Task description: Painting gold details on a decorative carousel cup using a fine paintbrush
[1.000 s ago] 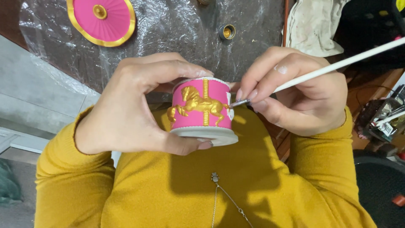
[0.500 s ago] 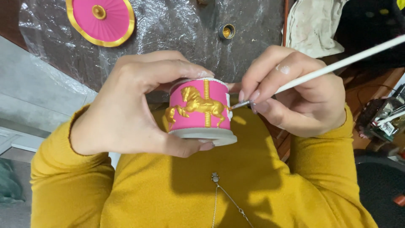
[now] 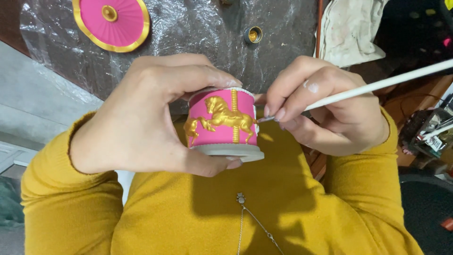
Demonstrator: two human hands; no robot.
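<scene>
I see the left hand (image 3: 141, 118) wrapped tight around a pink pot (image 3: 224, 123) with a gold horse on it. Just beside it, the right hand (image 3: 330, 111) pinches a thin white brush (image 3: 377, 86), its tip touching the pot's side.

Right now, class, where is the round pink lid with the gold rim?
In the head view the pink lid lies at the upper left on the crinkled plastic sheet, beyond the left hand and left of the small gold cap.
</scene>
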